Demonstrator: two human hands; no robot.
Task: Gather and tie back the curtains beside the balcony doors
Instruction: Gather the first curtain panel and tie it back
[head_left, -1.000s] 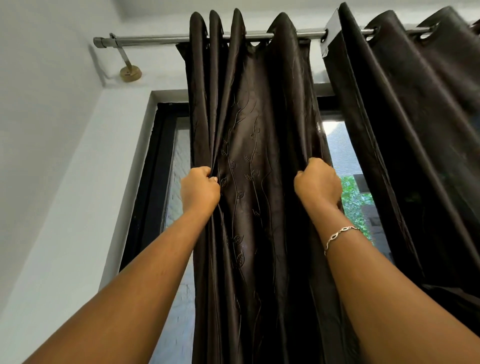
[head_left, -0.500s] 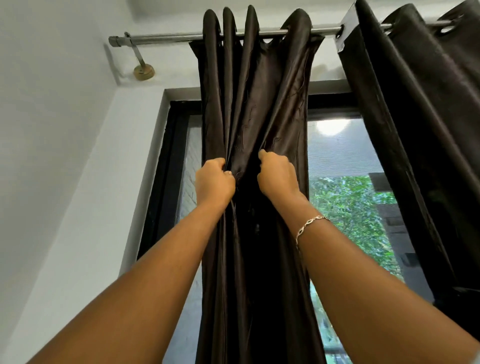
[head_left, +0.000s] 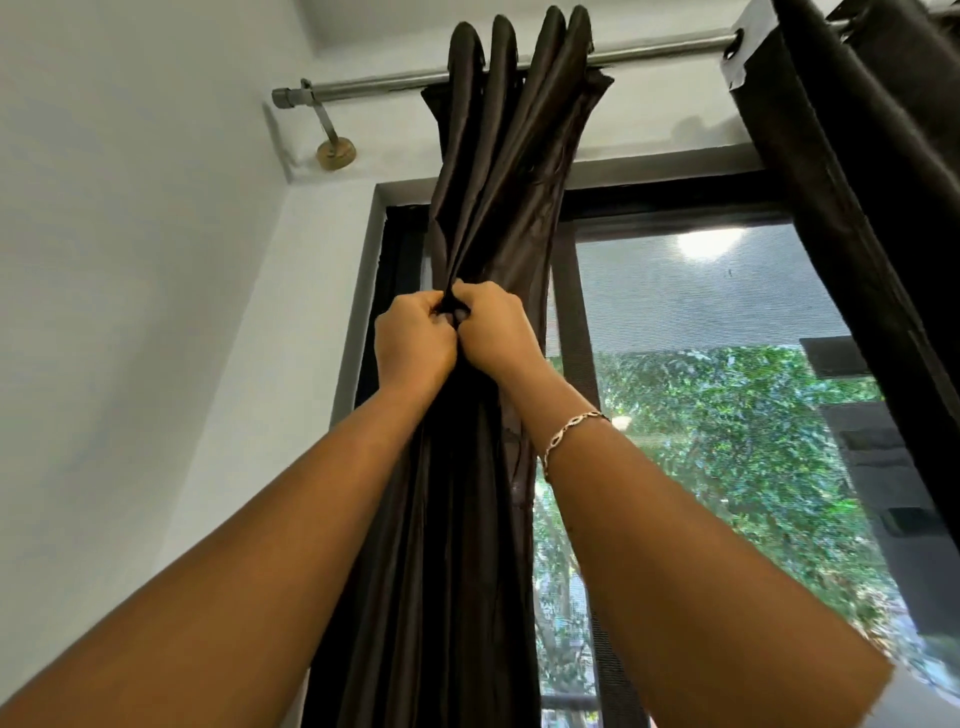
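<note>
Beside the balcony door (head_left: 701, 312), both hands (head_left: 452, 338) grip the gathered curtain (head_left: 498, 171).

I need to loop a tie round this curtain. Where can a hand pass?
Widest gap: right of the gathered curtain, up to the second curtain. Left, only a sliver before the door frame. Crowded at left hand and right hand.

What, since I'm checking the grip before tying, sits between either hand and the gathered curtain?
Nothing visible does. The left hand and the right hand both grip the gathered curtain directly, side by side, below the curtain rod.
</note>
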